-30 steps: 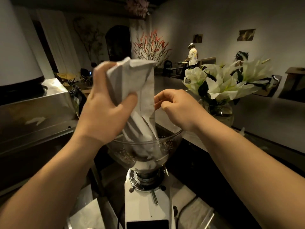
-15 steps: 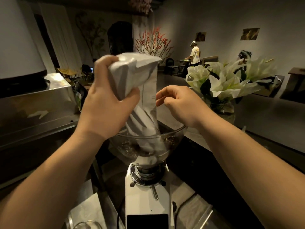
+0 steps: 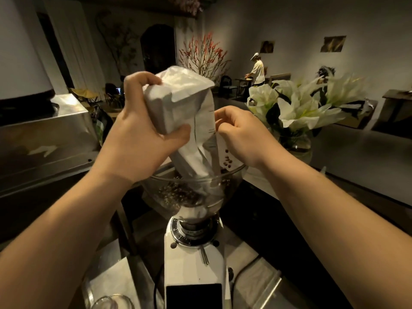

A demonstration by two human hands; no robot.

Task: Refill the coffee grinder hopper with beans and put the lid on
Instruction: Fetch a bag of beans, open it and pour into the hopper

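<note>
White grinder on steel counter

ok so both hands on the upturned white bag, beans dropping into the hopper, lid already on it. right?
Not quite. The head view shows the hopper open, no lid on it. The rest holds: left hand and right hand hold the upturned white bag, and beans fall in.

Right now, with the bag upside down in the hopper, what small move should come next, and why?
Probably keep the bag tipped over the hopper a moment longer. The left hand grips its upturned bottom, the right hand pinches its side, and beans are dropping beside the mouth, so it seems not quite empty.
</note>
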